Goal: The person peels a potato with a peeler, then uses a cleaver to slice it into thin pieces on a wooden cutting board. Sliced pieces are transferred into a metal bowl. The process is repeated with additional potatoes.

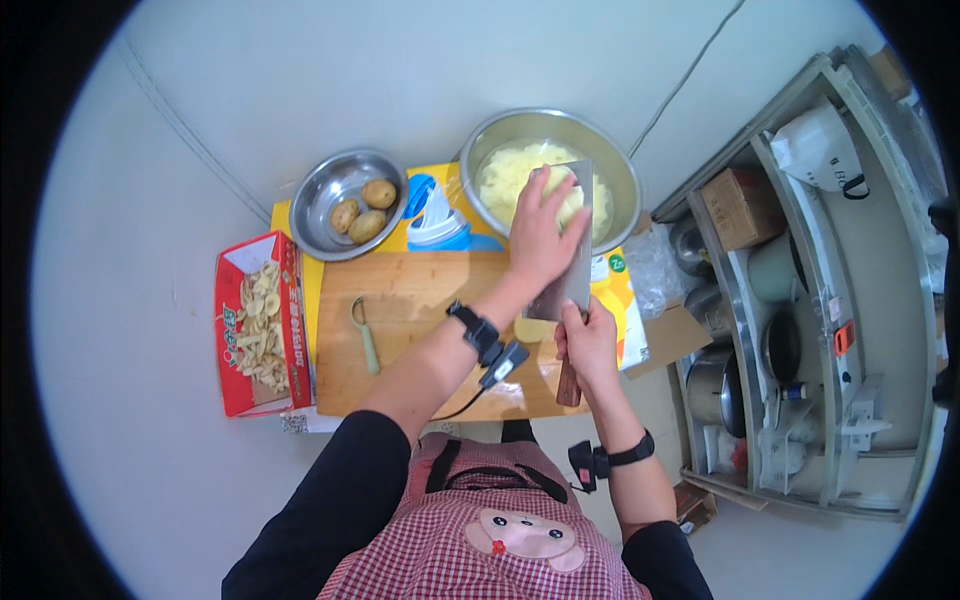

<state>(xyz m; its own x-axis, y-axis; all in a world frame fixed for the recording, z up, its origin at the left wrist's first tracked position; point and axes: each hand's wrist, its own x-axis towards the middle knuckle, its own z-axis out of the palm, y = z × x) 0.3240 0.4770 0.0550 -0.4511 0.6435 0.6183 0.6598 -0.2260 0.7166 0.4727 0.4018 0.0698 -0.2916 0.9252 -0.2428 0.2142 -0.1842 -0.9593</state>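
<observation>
My right hand (591,341) grips the wooden handle of a cleaver (570,289), its broad blade raised over the near side of a large metal basin (625,172). My left hand (546,232) is spread over pale peeled potato pieces (571,204) lying against the blade. Pale cut potato in liquid (510,176) fills much of the basin. A further pale piece of potato (531,330) lies on the wooden cutting board (420,289), partly hidden by the blade. On the board's left side rests a green-handled peeler (366,337).
Left of the basin stands a metal bowl (304,214) with unpeeled potatoes (367,225). A red carton (225,341) of light peelings or slices (262,322) sits at the board's left. Metal shelving (731,300) with pots and boxes stands at right. A cable runs from my left wristband.
</observation>
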